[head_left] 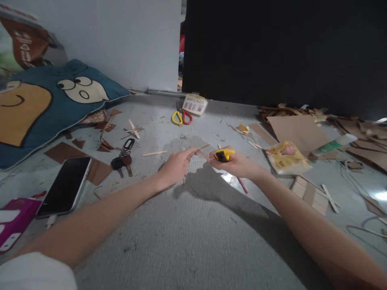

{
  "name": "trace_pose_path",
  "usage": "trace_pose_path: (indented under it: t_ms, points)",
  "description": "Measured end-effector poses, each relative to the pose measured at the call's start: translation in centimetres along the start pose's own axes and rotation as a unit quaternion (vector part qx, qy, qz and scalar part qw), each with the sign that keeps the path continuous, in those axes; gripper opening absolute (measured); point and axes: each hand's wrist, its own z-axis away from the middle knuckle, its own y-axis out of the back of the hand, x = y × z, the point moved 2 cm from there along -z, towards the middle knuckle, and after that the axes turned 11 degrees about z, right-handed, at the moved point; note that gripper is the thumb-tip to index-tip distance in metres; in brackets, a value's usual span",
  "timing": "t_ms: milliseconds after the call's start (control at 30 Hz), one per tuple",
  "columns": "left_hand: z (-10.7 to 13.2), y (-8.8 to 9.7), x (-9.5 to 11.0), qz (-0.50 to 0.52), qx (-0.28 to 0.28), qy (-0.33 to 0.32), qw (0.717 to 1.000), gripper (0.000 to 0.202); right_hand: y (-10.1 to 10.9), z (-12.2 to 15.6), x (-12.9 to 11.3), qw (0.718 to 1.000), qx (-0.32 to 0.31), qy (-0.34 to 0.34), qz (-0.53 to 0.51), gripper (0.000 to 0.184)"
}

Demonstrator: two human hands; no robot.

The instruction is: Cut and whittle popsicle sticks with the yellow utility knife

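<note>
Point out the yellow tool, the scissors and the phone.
Yellow tool (225, 154): head view, on its black-and-yellow end.
Scissors (184, 116): head view, on the inner side of the red handle.
Phone (65, 187): head view, on the middle of its dark screen.

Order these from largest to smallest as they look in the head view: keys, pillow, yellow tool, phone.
1. Pillow, cut off by the picture's edge
2. Phone
3. Keys
4. Yellow tool
</note>
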Motion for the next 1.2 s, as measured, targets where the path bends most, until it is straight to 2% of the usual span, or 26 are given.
trace_pose_path:
  t_ms: [133, 300, 467, 600, 1000, 1200]
  points:
    - [0.1, -0.1, -0.2, 0.024, -0.001, 0.023, 0.999, 0.020, 0.2, 0.0, -0.1, 0.999, 0.032, 0.001, 0.010, 0.042]
    - [0.1, -0.4, 0.0, 0.083, -0.026, 0.025, 0.996, 0.027, -0.9, -0.4, 0.1, 0.996, 0.078, 0.003, 0.031, 0.047]
    - [-0.2, -0.4, 0.2, 0.166, 0.024, 0.023, 0.986, 0.029, -2.1, -0.6, 0.0, 0.992, 0.128, -0.006, 0.022, 0.050]
    - [-0.2, -0.5, 0.2, 0.183, 0.030, 0.023, 0.982, 0.029, -2.2, -0.5, -0.5, 0.990, 0.141, -0.002, 0.013, 0.050]
    - [0.0, -0.5, 0.4, 0.149, 0.022, 0.001, 0.989, 0.035, -2.0, -0.2, -1.4, 0.984, 0.156, 0.040, 0.071, 0.045]
    - [0.3, -0.3, 0.5, 0.036, 0.024, -0.011, 0.999, 0.035, -1.8, 0.1, -1.7, 0.979, 0.171, 0.051, 0.097, 0.043]
